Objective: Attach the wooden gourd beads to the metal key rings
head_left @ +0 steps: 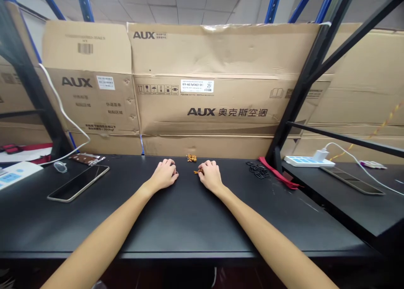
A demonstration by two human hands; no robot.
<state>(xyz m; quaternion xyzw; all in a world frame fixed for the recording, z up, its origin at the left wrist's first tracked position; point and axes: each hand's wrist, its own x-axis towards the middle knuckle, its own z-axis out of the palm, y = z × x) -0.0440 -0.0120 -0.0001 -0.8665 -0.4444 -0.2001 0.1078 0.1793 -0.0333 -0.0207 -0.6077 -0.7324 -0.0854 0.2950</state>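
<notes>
On the matte black desk [132, 226], the right hand [210, 176] closes its fingers over small brown beads [198, 171]; the left hand's [163, 175] curled fingers show nothing held, though I cannot tell.

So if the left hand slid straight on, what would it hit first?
The left hand would probably meet the small brown cluster at the far edge of the black table, though depth is hard to judge.

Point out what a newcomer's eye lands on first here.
Big AUX cardboard boxes stand upright behind the black table and fill most of the view. At center, the left hand and right hand rest on the tabletop, with small tan beads between them. Farther left lies a phone.
</notes>
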